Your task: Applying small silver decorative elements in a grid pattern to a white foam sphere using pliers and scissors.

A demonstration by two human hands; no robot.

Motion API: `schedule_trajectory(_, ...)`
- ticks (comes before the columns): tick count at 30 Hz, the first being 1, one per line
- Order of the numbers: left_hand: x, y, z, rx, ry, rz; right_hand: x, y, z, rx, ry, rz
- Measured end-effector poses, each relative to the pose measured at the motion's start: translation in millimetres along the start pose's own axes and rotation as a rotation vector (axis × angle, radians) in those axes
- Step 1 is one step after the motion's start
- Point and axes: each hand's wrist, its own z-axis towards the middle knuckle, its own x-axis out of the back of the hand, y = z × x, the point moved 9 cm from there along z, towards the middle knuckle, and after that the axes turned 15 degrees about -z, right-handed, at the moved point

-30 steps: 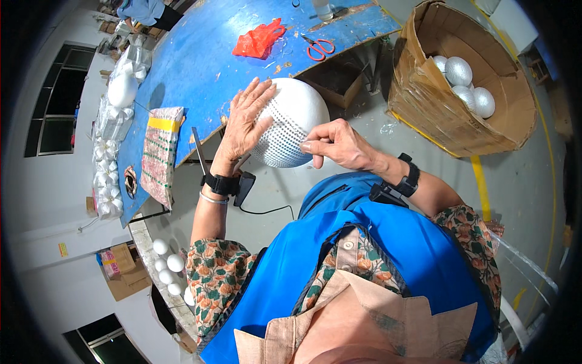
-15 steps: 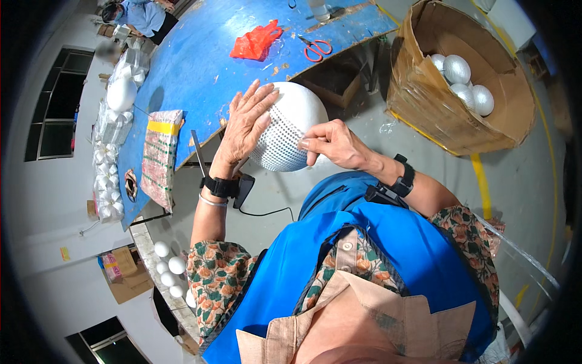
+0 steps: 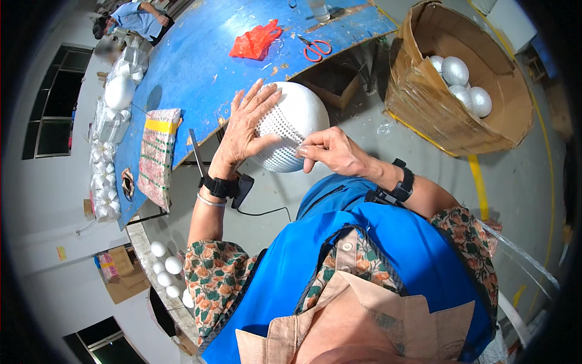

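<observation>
L hand [image 3: 245, 130] spread on L side of wht ball [image 3: 305, 112], R hand [image 3: 339, 151] pinched narrow at lower R.

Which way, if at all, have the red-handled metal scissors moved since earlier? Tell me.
No: the red-handled scissors lie unmoved relative to the blue table.

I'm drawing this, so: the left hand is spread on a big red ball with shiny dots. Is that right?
Not red: the head view shows a big white ball. The left hand is indeed spread on it, and it has shiny dots.
</observation>
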Motion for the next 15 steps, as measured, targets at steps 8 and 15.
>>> schedule_trajectory(8,1,-6,-5,0.035,-0.001,0.0,0,2,-6,-0.015,-0.048,-0.061)
schedule_trajectory(15,3,-6,-4,0.073,-0.013,-0.069,-7,-3,-7,0.069,-0.003,-0.054)
